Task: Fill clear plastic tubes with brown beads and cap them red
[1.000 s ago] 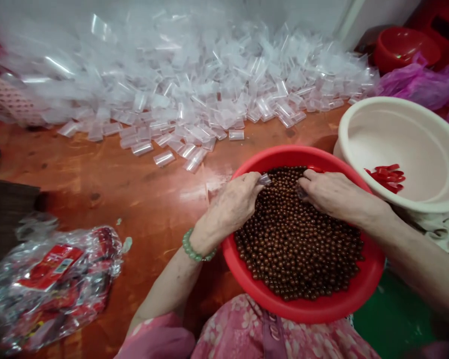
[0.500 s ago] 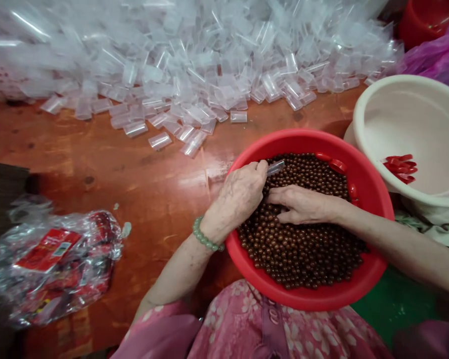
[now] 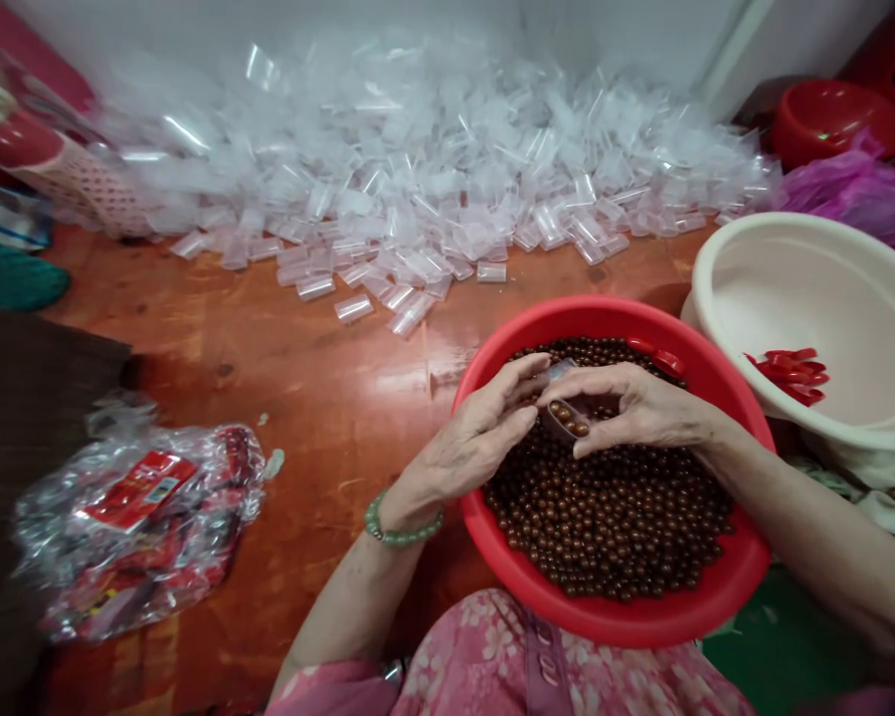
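My left hand [image 3: 484, 433] and my right hand [image 3: 633, 408] meet above a red plastic basin [image 3: 604, 318], pinching a small transparent plastic tube [image 3: 563, 413] between their fingers. Several brown round beads sit inside the tube's lower end. Below it, a deep layer of loose brown beads [image 3: 612, 517] fills the basin. A few red pieces [image 3: 656, 358] lie on the beads near the far rim, just beyond my right fingers. A green beaded bracelet [image 3: 403, 527] circles my left wrist.
A large heap of transparent plastic tubes [image 3: 418, 179] covers the reddish wooden surface [image 3: 268, 368] ahead. A cream basin [image 3: 812, 288] holding red pieces [image 3: 787, 376] stands right, and a crumpled plastic bag [image 3: 141, 527] with red labels lies left.
My hands have come together over the basin, and both now hold the tube. Beads are visible inside it. The view has shifted slightly.
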Demonstrator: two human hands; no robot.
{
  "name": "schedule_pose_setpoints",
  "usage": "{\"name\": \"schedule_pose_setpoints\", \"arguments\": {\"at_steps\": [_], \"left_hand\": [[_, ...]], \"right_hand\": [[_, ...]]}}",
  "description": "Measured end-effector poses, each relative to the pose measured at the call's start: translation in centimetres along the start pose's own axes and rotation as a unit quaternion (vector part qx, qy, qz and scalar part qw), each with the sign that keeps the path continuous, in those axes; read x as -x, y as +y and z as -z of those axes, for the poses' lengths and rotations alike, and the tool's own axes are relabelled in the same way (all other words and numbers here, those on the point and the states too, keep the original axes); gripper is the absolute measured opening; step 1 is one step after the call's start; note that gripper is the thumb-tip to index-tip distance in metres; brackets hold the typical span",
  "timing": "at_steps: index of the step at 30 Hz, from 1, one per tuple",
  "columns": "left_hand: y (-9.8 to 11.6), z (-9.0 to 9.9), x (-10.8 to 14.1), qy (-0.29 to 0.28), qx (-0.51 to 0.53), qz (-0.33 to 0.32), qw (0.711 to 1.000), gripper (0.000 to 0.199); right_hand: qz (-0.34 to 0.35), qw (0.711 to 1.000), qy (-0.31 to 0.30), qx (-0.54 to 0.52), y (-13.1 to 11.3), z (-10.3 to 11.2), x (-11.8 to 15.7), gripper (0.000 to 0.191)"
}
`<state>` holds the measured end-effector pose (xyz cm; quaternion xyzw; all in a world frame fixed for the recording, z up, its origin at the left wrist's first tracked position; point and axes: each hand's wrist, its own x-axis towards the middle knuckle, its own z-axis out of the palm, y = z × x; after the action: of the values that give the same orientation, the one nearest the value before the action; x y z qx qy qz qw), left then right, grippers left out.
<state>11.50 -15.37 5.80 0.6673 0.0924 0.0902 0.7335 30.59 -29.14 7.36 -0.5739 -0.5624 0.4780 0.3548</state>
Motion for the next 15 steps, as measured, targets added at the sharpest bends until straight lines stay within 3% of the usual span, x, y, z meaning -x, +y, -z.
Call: {"name": "schedule_pose_setpoints", "arguments": {"at_steps": [5,11,15], "left_hand": [[-0.4,-0.6,1.3,-0.010,0.029,0.030,0.999,0.057],[-1.2,-1.3,0.8,-0.033,0.013,0.015,0.999,0.057],[-1.4,-1.5,0.5,-0.035,0.002,0.027,0.999,0.057]], "right_hand": [[0.004,1.000,-0.004,-0.007,0.1,0.1,0.2,0.049],[-0.002,1.000,0.004,0.009,0.0,0.1,0.4,0.046],[-0.022,0.998,-0.025,0.047,0.1,0.0,0.4,0.040]]}}
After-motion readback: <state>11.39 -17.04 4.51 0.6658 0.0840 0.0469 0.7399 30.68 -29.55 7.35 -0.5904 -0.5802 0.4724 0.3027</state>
